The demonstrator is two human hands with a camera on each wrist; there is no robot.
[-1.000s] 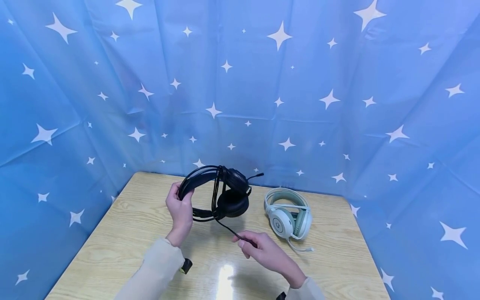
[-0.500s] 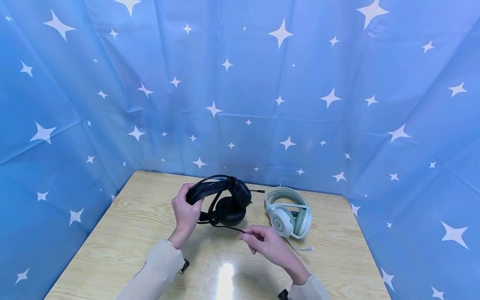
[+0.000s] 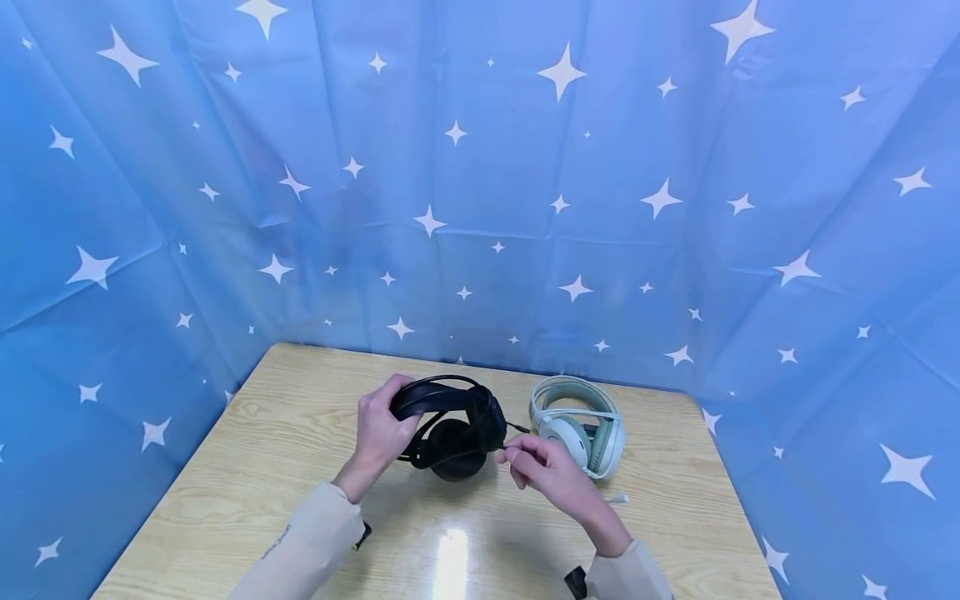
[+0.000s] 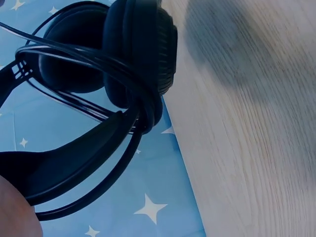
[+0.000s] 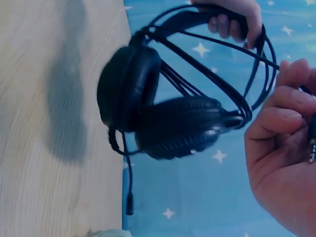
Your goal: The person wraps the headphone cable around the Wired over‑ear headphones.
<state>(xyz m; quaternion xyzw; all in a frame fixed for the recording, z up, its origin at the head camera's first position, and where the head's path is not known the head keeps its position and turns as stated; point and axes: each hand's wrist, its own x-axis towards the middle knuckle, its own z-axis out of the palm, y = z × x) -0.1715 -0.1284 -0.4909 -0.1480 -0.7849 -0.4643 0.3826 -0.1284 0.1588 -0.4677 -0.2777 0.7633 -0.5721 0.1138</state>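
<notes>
A black headset (image 3: 457, 454) is held over the table, its headband gripped by my left hand (image 3: 381, 425). In the left wrist view, only a bit of the left hand (image 4: 17, 212) shows beside the headband (image 4: 81, 170). My right hand (image 3: 553, 477) is just right of the ear cups and pinches the headset's thin cable (image 5: 224, 45). A metal jack plug (image 5: 312, 150) shows by the right palm. Turns of cable wrap the headset, and its microphone boom (image 5: 130, 197) sticks out from an ear cup.
A pale green and white headset (image 3: 611, 450) lies on the wooden table (image 3: 247, 467), partly behind my right hand. A blue curtain (image 3: 480, 167) with white stars hangs along the table's back and sides.
My left hand has lowered the black headset, shifted it right and turned it. My right hand has moved up and to the right with the cable, closer to the ear cups.
</notes>
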